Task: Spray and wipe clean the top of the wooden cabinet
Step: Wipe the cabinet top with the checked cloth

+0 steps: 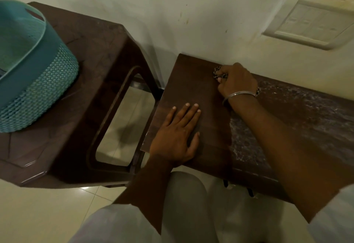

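The cabinet [191, 89] stands against the wall [172, 12], its right part wet. The left hand [178, 133] lies flat, fingers spread. The right hand [237, 81] squeezes a cloth [218, 73] near the wall.

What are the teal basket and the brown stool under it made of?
The teal basket looks like moulded plastic: a regular perforated lattice wall under a smooth solid rim. The dark brown stool is probably plastic too, with glossy rounded moulded edges, though the dim light leaves that open.
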